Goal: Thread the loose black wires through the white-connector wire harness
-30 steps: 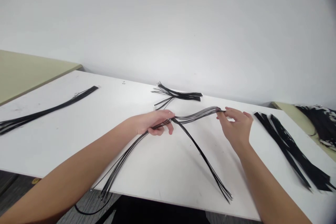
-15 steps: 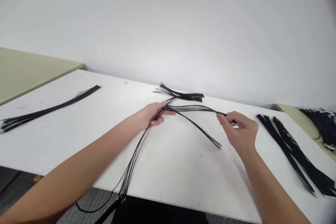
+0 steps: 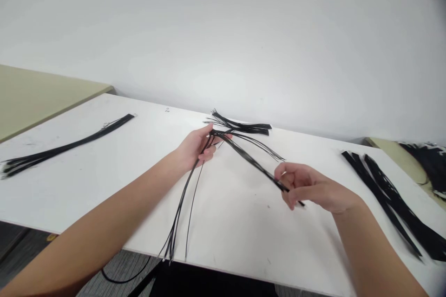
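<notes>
My left hand [image 3: 197, 146] is closed around the middle of a bundle of thin black cable ties [image 3: 181, 204]. One end of the bundle trails down over the white table's [image 3: 104, 176] front edge. My right hand [image 3: 306, 188] pinches another part of the same bundle [image 3: 251, 161], pulled toward me above the tabletop. A few loose tie ends [image 3: 268, 148] fan out to the right between the hands.
A small pile of black ties [image 3: 244, 126] lies just behind my left hand. A long bundle [image 3: 66, 144] rests at the far left. Flat black strips [image 3: 390, 199] lie at the right. A beige table [image 3: 35, 97] stands left; another [image 3: 400, 158] carries a dark heap [image 3: 427, 160].
My right hand has drawn its end of the bundle from far right toward me and down. My left hand has shifted slightly away, and the hanging ends now drop more steeply.
</notes>
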The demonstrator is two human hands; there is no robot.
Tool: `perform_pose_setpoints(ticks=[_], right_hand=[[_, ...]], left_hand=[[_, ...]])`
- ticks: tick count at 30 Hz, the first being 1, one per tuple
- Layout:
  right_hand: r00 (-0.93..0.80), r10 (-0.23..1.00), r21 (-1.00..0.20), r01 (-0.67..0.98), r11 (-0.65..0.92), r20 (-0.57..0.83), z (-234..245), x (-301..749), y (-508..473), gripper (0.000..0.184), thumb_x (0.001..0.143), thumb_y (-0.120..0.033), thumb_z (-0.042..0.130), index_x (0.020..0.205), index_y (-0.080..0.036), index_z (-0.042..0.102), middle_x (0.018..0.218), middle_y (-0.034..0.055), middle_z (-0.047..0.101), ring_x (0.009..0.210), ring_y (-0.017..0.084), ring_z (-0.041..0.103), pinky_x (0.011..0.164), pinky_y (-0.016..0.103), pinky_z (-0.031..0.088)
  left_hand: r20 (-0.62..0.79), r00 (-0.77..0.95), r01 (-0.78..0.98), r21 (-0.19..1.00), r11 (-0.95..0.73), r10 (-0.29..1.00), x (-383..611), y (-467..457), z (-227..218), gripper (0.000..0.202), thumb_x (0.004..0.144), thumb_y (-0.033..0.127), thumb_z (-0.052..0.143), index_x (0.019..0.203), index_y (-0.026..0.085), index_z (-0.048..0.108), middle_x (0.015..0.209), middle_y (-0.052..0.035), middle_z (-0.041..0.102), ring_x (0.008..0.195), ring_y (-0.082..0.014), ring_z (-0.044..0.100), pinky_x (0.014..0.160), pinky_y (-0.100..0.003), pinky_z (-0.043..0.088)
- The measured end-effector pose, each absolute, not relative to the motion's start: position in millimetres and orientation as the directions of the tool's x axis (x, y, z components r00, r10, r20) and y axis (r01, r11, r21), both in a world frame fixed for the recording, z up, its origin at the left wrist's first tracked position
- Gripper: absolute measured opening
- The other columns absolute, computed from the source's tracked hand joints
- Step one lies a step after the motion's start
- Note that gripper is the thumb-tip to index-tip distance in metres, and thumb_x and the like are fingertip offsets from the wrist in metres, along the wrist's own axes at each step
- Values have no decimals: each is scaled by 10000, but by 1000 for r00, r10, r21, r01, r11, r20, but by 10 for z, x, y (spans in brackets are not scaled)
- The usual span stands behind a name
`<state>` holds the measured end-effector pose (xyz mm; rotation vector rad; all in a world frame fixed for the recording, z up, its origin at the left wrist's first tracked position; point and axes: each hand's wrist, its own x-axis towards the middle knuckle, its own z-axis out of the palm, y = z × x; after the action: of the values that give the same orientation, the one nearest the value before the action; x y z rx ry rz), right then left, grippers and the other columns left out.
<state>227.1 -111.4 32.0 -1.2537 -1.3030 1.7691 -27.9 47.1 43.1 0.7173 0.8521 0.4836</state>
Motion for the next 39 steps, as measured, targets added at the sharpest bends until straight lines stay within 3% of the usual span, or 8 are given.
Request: perform_pose_setpoints(ticks=[4,9,14,20,26,31,35,39], right_hand=[[-445,741,-861,185,-474,-504,285,2160,-1076,395,744,-128,672,1100,-234,537,651,-59,480,654,118,546,637,277,417],[-347,833,-900,232,-368,-431,216,2130,-993,335,774,-201,674,1086,-222,552,689,-46,503,666,102,503,646,261,399],[-225,941,-967,88,-238,-252,115,2255,-933,353,727,-199,728,1040,-237,572,683,-42,501,770,146,556,711,294,427],[-192,970,-980,-105,-172,-150,72,2379,-936,349,706,-186,743,1016,-258,599,608,-65,418,737,162,592,785,355,473],[78,994,-948,-314,-53,-81,123,2267,-917,338,708,-133,713,997,-280,618,807,-67,486,578,54,537,836,361,542],[296,950,-921,-390,21,-104,135,2206,-875,427,722,-128,706,1098,-300,602,1011,-51,543,656,28,543,880,296,546],[310,937,-901,-433,-11,-160,105,2118,-862,440,748,-144,705,1145,-287,579,1039,-36,579,692,19,560,994,294,477],[195,952,-908,-395,-142,-235,86,1922,-883,573,713,-166,750,1213,-329,523,1139,-18,564,869,69,614,863,204,510]], left_hand=[[-370,663,-233,725,648,651,-306,491,368,294,937,405,382,804,174,507,927,-73,716,223,-28,328,197,-167,178],[-205,789,-302,691,656,579,-378,512,310,272,951,399,323,856,214,498,814,-35,723,202,-70,371,206,-178,200],[-53,908,-255,715,651,415,-408,509,299,179,926,336,342,864,229,473,758,-32,714,210,-105,408,222,-188,213],[-133,911,-75,878,474,390,-332,459,273,275,862,303,372,1099,206,473,742,-86,704,292,-124,465,289,-206,266],[-140,907,6,948,318,398,-285,402,221,156,835,264,516,951,173,565,1019,-108,663,695,-129,584,606,-252,428],[-265,909,238,964,121,322,-281,335,207,235,815,247,605,1043,205,643,616,41,478,518,-59,408,512,-213,319],[-337,886,289,938,189,319,-209,252,108,214,778,275,655,973,194,618,687,24,532,575,-90,554,535,-223,424],[-397,850,308,908,284,347,-140,171,35,243,748,304,694,920,171,584,810,4,559,661,-129,645,714,-319,540]])
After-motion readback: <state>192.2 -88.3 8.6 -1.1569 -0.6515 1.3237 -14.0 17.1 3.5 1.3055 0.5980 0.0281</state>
